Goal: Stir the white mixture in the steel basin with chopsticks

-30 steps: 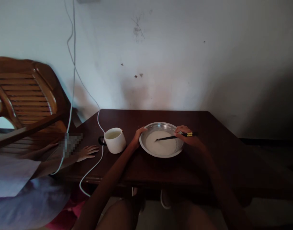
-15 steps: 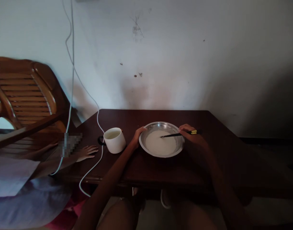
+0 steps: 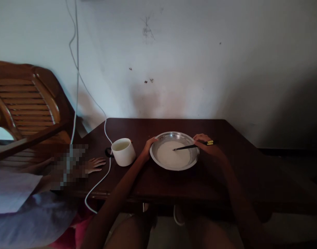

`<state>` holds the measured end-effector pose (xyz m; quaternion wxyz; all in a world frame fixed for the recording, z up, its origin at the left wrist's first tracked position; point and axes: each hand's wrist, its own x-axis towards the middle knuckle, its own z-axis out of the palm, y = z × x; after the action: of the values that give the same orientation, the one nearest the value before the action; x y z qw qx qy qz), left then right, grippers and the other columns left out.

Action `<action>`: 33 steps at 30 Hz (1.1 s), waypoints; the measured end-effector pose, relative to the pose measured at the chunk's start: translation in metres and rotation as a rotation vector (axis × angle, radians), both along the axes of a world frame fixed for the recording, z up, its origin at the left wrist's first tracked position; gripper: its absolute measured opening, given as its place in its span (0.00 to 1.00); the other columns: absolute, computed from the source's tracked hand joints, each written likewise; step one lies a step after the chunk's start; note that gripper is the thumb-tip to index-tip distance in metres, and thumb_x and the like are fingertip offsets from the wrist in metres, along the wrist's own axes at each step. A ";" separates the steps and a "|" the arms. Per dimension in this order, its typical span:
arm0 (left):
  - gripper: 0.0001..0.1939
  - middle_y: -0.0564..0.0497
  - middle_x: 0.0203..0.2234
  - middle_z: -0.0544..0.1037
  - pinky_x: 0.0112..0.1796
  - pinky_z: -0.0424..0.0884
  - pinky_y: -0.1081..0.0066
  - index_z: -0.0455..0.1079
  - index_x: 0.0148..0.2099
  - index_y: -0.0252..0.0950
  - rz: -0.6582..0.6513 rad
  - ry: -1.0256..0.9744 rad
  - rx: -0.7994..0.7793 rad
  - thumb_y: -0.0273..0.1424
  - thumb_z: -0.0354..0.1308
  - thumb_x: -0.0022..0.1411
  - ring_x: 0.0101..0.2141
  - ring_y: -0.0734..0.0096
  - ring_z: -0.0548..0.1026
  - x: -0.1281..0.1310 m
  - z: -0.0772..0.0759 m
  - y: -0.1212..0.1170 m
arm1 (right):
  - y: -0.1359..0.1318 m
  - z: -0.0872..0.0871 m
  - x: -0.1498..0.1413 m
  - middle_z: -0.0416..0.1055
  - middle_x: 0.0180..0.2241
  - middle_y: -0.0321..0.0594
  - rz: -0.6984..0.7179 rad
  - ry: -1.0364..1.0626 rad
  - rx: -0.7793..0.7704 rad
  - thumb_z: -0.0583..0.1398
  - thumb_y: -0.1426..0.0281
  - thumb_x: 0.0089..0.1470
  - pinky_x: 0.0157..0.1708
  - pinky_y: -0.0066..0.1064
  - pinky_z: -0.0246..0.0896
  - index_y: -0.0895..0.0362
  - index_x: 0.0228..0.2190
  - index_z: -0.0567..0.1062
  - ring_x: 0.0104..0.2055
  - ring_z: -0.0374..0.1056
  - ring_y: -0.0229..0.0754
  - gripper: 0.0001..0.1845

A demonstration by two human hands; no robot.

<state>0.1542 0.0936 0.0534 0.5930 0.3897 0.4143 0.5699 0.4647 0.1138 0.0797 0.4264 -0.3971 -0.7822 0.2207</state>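
A wide, round, silver metal bowl [image 3: 153, 157] stands upright near the middle of a dark reddish-brown wooden surface [image 3: 163, 188], with a pale whitish liquid [image 3: 171, 159] in it. The left hand [image 3: 148, 147] is curled around the left side of the bowl's rim, its fingers near the far left edge. The right hand [image 3: 203, 141] is closed at the right side of the rim. Slim black chopsticks with yellow-banded ends [image 3: 186, 147] slant from the liquid over the rim and across the right hand; I cannot tell how firmly the fingers grip them.

Left of the bowl, apart from it, sits a white mug with a black handle [image 3: 124, 155], handle pointing left. A thin white cable [image 3: 86, 90] hangs along the pale wall [image 3: 184, 58] and runs behind the handle. Another person's hand [image 3: 96, 164] rests on the surface, left of the mug, near a brown slatted wooden chair [image 3: 31, 103].
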 end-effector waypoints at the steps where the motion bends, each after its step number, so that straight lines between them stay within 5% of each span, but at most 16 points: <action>1: 0.16 0.50 0.24 0.77 0.30 0.66 0.70 0.76 0.36 0.32 0.001 0.005 -0.008 0.35 0.64 0.45 0.26 0.66 0.73 0.000 0.000 0.000 | 0.001 0.001 0.005 0.77 0.37 0.41 0.007 -0.004 -0.024 0.60 0.49 0.53 0.56 0.50 0.59 0.50 0.24 0.76 0.47 0.71 0.51 0.19; 7: 0.16 0.51 0.26 0.78 0.31 0.66 0.70 0.76 0.37 0.33 0.006 0.011 -0.016 0.35 0.64 0.44 0.28 0.65 0.74 0.001 0.001 0.000 | -0.004 -0.001 0.000 0.77 0.42 0.43 0.156 -0.049 -0.104 0.62 0.48 0.51 0.56 0.46 0.61 0.50 0.26 0.78 0.53 0.69 0.52 0.19; 13: 0.14 0.51 0.24 0.77 0.30 0.65 0.71 0.75 0.34 0.33 0.026 0.013 -0.016 0.35 0.64 0.43 0.28 0.65 0.73 0.002 0.004 -0.001 | 0.004 0.000 0.007 0.77 0.35 0.42 -0.038 -0.042 -0.035 0.59 0.50 0.54 0.55 0.50 0.61 0.51 0.26 0.77 0.45 0.71 0.51 0.19; 20: 0.15 0.50 0.25 0.78 0.30 0.66 0.70 0.75 0.36 0.33 0.008 0.003 -0.013 0.35 0.64 0.44 0.29 0.64 0.74 0.002 0.002 0.000 | -0.007 0.005 0.002 0.76 0.44 0.42 0.182 -0.113 -0.107 0.62 0.51 0.52 0.57 0.47 0.62 0.50 0.27 0.79 0.52 0.69 0.51 0.16; 26: 0.16 0.50 0.25 0.78 0.31 0.66 0.70 0.76 0.37 0.34 0.009 0.019 -0.009 0.35 0.64 0.45 0.30 0.62 0.75 0.000 0.000 0.001 | -0.001 0.004 0.006 0.76 0.37 0.43 0.038 -0.003 -0.112 0.61 0.52 0.52 0.53 0.49 0.63 0.52 0.27 0.77 0.45 0.71 0.51 0.16; 33: 0.14 0.50 0.25 0.78 0.31 0.66 0.70 0.76 0.35 0.34 0.006 0.016 -0.018 0.35 0.64 0.44 0.29 0.63 0.74 0.000 0.002 0.000 | -0.007 0.006 0.000 0.76 0.43 0.42 0.203 -0.086 -0.145 0.64 0.52 0.50 0.57 0.46 0.61 0.50 0.26 0.79 0.52 0.69 0.51 0.15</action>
<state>0.1545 0.0936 0.0550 0.5915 0.3877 0.4251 0.5649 0.4649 0.1069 0.0854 0.3382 -0.3549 -0.8178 0.3015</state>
